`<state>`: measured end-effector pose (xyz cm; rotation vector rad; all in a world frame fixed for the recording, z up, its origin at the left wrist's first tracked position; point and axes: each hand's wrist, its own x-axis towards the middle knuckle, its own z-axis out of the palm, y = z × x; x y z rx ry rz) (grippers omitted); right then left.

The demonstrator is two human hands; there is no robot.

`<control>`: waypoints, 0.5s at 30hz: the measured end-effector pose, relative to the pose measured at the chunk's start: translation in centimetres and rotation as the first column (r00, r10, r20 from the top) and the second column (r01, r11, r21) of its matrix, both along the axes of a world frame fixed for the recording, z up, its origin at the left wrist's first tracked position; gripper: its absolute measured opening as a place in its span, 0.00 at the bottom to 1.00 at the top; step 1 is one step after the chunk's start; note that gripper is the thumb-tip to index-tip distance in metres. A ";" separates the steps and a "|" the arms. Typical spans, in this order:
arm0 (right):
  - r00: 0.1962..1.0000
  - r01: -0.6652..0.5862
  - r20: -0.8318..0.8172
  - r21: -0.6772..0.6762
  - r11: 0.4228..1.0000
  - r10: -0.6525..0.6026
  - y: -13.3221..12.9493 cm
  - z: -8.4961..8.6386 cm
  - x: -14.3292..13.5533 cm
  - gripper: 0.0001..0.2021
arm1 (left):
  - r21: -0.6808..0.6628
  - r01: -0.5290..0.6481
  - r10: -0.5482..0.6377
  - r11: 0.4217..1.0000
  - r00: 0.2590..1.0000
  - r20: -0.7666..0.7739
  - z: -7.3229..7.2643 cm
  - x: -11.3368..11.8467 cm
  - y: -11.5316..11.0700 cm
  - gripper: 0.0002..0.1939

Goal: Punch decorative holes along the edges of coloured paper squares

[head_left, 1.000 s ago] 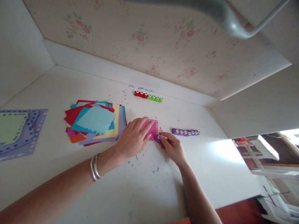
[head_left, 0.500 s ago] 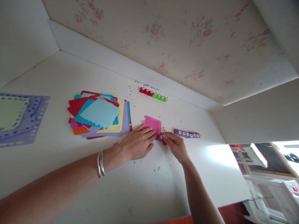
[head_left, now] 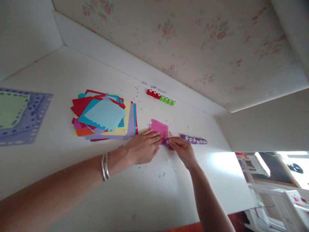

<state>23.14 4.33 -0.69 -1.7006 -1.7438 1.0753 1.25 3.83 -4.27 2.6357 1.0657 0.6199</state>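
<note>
A small pink sheet of paper (head_left: pixel 159 127) lies on the white table, with small punched holes along its top and right edges. My left hand (head_left: pixel 144 146) lies flat over its lower left part, fingers stretched out. At the sheet's lower right corner, my right hand (head_left: pixel 182 150) is closed on a small purple paper punch (head_left: pixel 166 142), mostly hidden by the fingers. The punch meets the paper's edge. Tiny pink cut-outs lie beside the sheet.
Left of my hands is a pile of coloured paper (head_left: pixel 103 114). Purple and green punched sheets (head_left: pixel 40 119) lie farther left. A row of red and green punches (head_left: pixel 161 97) stands near the wall, and a purple row (head_left: pixel 194 140) to the right. Paper bits (head_left: pixel 162 175) are scattered about.
The view has shifted slightly. My left hand still lies on the pink sheet, and my right hand still grips the purple paper punch at the same corner.
</note>
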 end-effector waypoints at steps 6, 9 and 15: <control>0.995 -0.021 0.090 -0.107 0.994 0.031 1.0 0.6 0.2 0.15 | -0.011 0.019 -0.020 1.000 1.000 -0.019 0.2 0.0 0.0 0.22; 0.995 -0.028 0.088 -0.172 0.985 0.043 1.6 0.9 0.1 0.15 | -0.015 0.015 -0.016 1.000 1.000 -0.026 0.3 0.0 0.0 0.22; 0.982 -0.094 0.147 -0.183 0.979 0.121 2.4 1.5 -0.1 0.12 | 0.000 0.011 -0.011 1.000 1.000 -0.025 0.3 0.1 0.0 0.22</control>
